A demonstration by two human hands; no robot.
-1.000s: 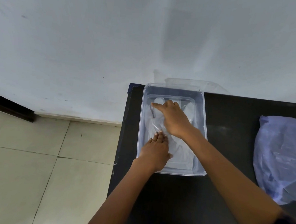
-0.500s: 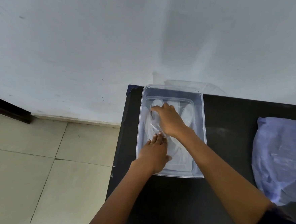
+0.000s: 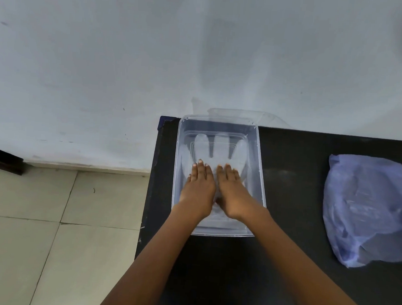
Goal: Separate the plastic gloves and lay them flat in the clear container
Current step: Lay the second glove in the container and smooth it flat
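Since a second ago the right hand [image 3: 232, 190] has pulled back from the far end of the clear container [image 3: 260, 180] and the left hand [image 3: 199, 190] has slid forward; both now lie palm-down, side by side, nearly touching, in the container's near half. Fingers [image 3: 200, 170] of both hands are flat and together, gripping nothing, pressing on the plastic glove [image 3: 219, 149].

The glove lies flat on the container floor, long axis running near-to-far along the container's long side, cuff under the palms, its fingers spread toward the far wall. So the uncovered part of the glove lies straight ahead of the fingertips. Both hands are equally near; the left sits toward the container's left wall, the right toward its right wall.

Likely step: smoothing the glove flat, then fetching another. Whether more gloves lie beneath, cannot tell.

Room: side walls sit close beside each hand, little sideways play; lifting straight up is free. Right of the container, well apart on the black desk [image 3: 288, 182], sits a bluish plastic bag [image 3: 369, 211]. The container sits at the desk's left edge, far end by the wall [image 3: 202, 45].
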